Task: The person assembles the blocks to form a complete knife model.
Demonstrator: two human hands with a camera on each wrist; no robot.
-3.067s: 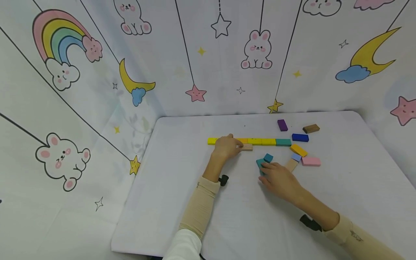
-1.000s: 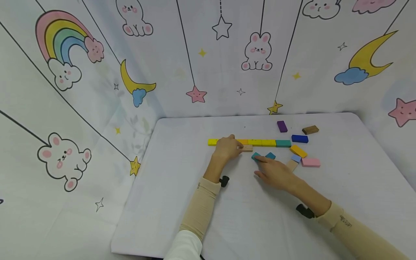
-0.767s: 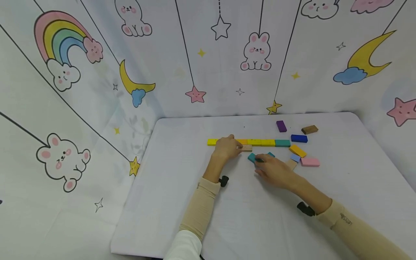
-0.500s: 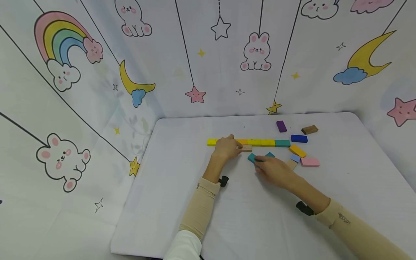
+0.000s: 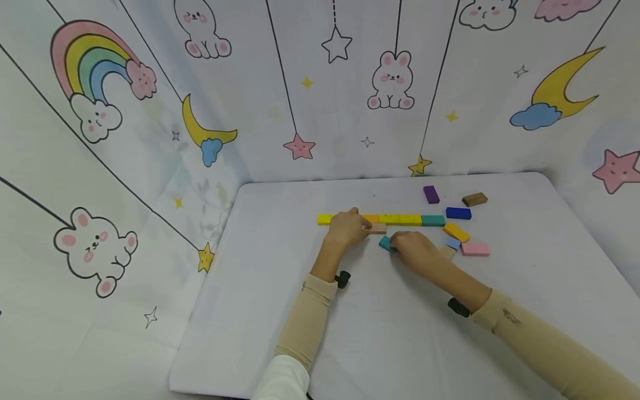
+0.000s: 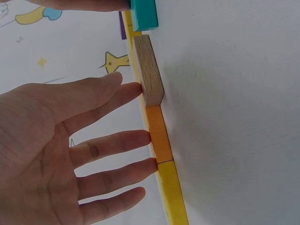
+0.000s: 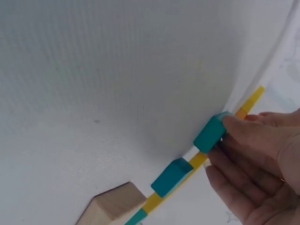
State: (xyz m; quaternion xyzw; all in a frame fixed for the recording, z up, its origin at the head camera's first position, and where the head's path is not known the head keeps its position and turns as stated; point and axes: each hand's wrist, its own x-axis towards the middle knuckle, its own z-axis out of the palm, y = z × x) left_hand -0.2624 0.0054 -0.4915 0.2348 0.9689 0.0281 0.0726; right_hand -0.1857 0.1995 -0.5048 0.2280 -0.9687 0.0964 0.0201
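My left hand (image 5: 345,229) lies at a long row of yellow, orange and teal blocks, its straight fingertips touching the row's side in the left wrist view. Its index fingertip touches a plain wooden block (image 6: 149,70) set against the row. My right hand (image 5: 420,253) pinches a teal block (image 7: 211,133) between thumb and fingers, just in front of the wooden block. A second teal block (image 7: 172,178) lies close by on the table, hidden behind the right hand in the head view. The row's right end is a teal block (image 5: 433,221).
To the right lie loose blocks: purple (image 5: 431,194), brown (image 5: 474,199), dark blue (image 5: 458,213), orange (image 5: 456,231), light blue (image 5: 453,243) and pink (image 5: 475,249). Another wooden block (image 7: 115,206) is partly covered by the right hand in the head view. A patterned cloth wall borders the white table (image 5: 250,311).
My right hand has moved left and slightly away from me, bringing one teal block toward the wooden block. Its fingers have drawn in around that block. The left hand has stayed put.
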